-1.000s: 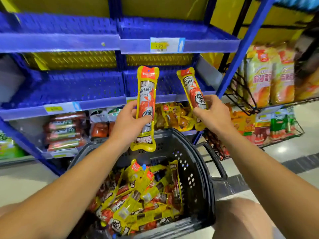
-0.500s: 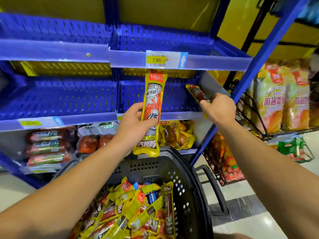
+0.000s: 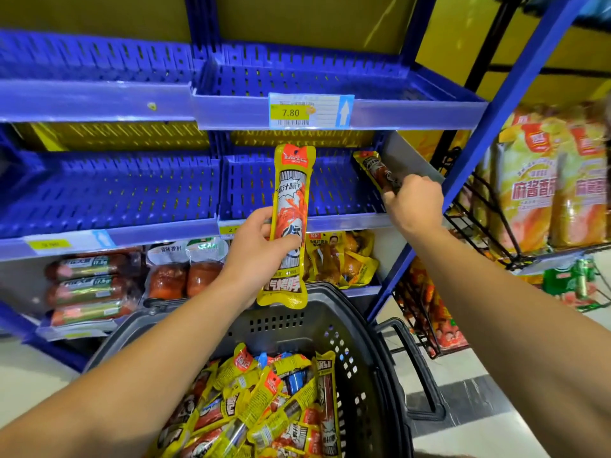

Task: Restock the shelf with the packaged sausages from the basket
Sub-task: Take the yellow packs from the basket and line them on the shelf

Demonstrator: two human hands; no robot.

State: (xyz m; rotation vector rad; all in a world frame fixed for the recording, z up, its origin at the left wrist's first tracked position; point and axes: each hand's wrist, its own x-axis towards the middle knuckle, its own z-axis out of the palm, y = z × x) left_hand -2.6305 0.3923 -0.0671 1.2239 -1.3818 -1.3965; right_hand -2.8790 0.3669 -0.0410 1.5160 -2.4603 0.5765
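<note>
Sausage packs, glossy yellow film sleeves, one per hand: right hand (image 3: 415,201) clenches a slim pack (image 3: 377,171) angled nose-first into the blue perforated plastic shelf tray (image 3: 330,193), right corner. Left hand (image 3: 256,249) grasps an upright pack (image 3: 291,223) just before the tray lip. Dark plastic basket (image 3: 370,375) below is heaped with more.

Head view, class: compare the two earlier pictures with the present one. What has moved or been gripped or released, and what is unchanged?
The right hand has carried its sausage pack forward into the blue middle shelf tray, at its right end, still gripping it. Nothing was released. The left hand keeps holding its upright pack before the shelf; the basket stays full.
</note>
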